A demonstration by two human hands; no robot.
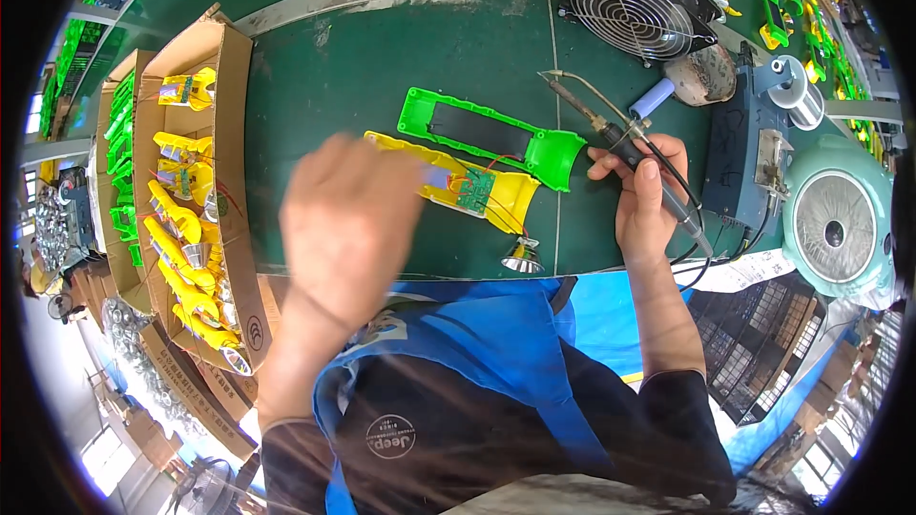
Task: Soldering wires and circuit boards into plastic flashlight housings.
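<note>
My right hand (pixel 649 195) is closed around the handle of a soldering iron (pixel 682 214), which has a thin metal guide tube fixed along it. Its tip points up and left, above the green tabletop. My left hand (pixel 348 215) is smeared by motion over the left end of a yellow plastic housing half (pixel 513 202), and its fingers cannot be made out. Inside that housing sit a green circuit board (pixel 474 189) and red wires. A silver lamp reflector (pixel 523 256) hangs off its near end by wires. Just beyond lies a green housing half (pixel 468 127) with a dark strip inside.
At left, cardboard boxes (pixel 235 124) hold yellow and green housings. A black fan (pixel 632 5) stands at the far right. Near it are a purple cylinder (pixel 653 97), a grey bowl (pixel 701 76), a blue-grey soldering station (pixel 739 148), a solder spool (pixel 800 100) and a mint-green round fan (pixel 835 176).
</note>
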